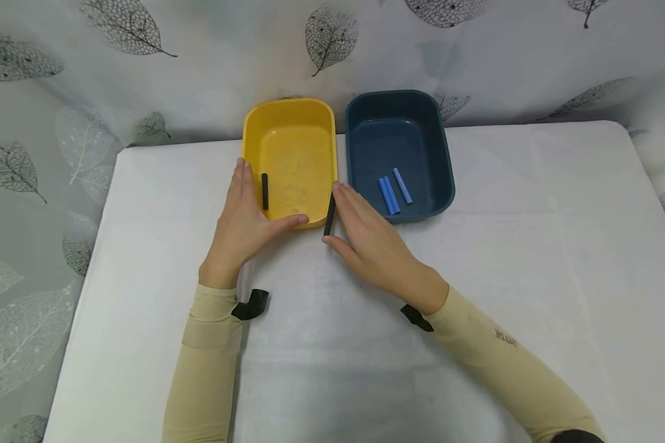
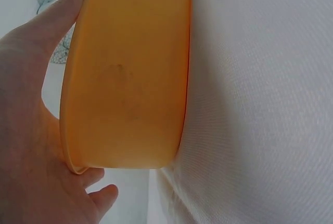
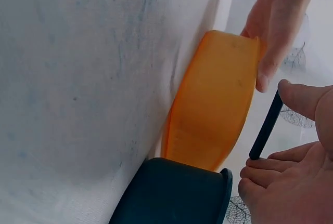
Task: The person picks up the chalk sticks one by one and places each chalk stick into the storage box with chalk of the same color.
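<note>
My right hand [image 1: 372, 252] pinches a slim black stick [image 1: 329, 216] lengthwise between thumb tip and fingertips. In the right wrist view that stick [image 3: 266, 125] spans the gap from thumb to fingers, beside the yellow tub's rim. My left hand [image 1: 241, 224] holds the yellow tub [image 1: 290, 114] at its near left corner, fingers along the outer left side and thumb over the near rim. The left wrist view shows its fingertips [image 2: 104, 197] under the rim. Another black stick [image 1: 265, 191] lies inside the tub, near its left wall.
Right of the yellow tub stands a dark blue tub [image 1: 396, 106]. Several blue sticks [image 1: 402, 186] lie in its near part. Both tubs are at the far edge of a table with a white cloth [image 1: 532, 246]. A leaf-patterned curtain [image 1: 221, 67] hangs behind.
</note>
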Tool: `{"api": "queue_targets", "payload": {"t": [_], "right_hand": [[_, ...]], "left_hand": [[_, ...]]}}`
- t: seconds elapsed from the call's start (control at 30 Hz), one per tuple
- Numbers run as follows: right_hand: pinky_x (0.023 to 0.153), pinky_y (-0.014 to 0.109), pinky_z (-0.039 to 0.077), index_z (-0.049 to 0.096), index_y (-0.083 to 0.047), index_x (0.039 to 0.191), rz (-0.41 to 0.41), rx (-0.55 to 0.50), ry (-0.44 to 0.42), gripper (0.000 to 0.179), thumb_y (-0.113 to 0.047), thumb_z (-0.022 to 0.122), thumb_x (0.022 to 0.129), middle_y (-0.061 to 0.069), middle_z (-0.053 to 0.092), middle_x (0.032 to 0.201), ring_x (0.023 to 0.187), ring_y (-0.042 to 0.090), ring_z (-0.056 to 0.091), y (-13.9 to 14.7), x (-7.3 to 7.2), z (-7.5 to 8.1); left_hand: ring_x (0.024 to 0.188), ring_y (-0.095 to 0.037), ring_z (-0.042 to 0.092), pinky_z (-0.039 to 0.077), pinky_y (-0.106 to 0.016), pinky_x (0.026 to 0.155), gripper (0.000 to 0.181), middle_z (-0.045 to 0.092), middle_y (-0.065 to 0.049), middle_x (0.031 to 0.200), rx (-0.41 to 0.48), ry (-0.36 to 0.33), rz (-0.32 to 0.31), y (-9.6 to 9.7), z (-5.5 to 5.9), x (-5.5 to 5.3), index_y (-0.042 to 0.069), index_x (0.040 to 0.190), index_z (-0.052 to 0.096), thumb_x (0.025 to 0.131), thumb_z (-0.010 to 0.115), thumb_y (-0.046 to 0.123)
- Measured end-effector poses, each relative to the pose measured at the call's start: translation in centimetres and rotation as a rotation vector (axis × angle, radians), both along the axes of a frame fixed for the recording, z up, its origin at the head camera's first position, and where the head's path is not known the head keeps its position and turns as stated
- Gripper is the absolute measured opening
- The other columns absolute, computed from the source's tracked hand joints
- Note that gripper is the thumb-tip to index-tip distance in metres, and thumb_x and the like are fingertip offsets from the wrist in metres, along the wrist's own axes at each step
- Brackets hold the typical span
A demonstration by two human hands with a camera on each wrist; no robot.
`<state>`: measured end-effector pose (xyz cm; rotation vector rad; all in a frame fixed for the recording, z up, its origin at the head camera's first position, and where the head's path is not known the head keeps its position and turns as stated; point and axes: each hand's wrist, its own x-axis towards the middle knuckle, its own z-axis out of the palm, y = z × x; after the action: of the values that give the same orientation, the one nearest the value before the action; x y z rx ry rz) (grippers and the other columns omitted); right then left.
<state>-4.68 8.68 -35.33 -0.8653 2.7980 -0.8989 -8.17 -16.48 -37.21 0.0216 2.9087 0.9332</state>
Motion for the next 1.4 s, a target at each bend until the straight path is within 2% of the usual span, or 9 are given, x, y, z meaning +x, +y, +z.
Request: {"api": "queue_targets", "payload": {"t": [0.33, 0.77, 1.4], "right_hand": [[0.129, 0.044, 0.021, 0.018, 0.004, 0.161, -0.045, 0.029, -0.043, 0.08, -0.03, 0.061, 0.103, 0.019, 0.02, 0.169, 0.159, 0.029, 0.02, -0.6, -1.2, 0.1], [0.129, 0.044, 0.02, 0.019, 0.005, 0.16, -0.047, 0.071, -0.063, 0.078, -0.03, 0.06, 0.104, 0.02, 0.021, 0.169, 0.158, 0.03, 0.02, -1.4, -2.3, -0.1], [0.13, 0.042, 0.019, 0.021, 0.004, 0.16, -0.065, 0.096, -0.082, 0.078, -0.033, 0.06, 0.104, 0.019, 0.024, 0.168, 0.158, 0.029, 0.02, -1.8, -3.6, -0.2]], "left_hand": [[0.161, -0.024, 0.008, 0.024, -0.055, 0.126, 0.143, -0.006, -0.004, 0.173, 0.005, 0.014, -0.007, 0.0, 0.1, -0.2, 0.01, 0.164, -0.004, 0.068, 0.075, 0.08], [0.16, -0.027, 0.01, 0.024, -0.055, 0.126, 0.141, -0.003, -0.009, 0.173, 0.015, 0.035, -0.021, 0.0, 0.1, -0.2, 0.007, 0.164, -0.003, 0.07, 0.077, 0.076], [0.16, -0.028, 0.012, 0.025, -0.056, 0.126, 0.141, -0.003, -0.008, 0.173, 0.02, 0.028, -0.014, -0.1, -0.1, -0.3, 0.007, 0.164, -0.002, 0.07, 0.077, 0.076]]}}
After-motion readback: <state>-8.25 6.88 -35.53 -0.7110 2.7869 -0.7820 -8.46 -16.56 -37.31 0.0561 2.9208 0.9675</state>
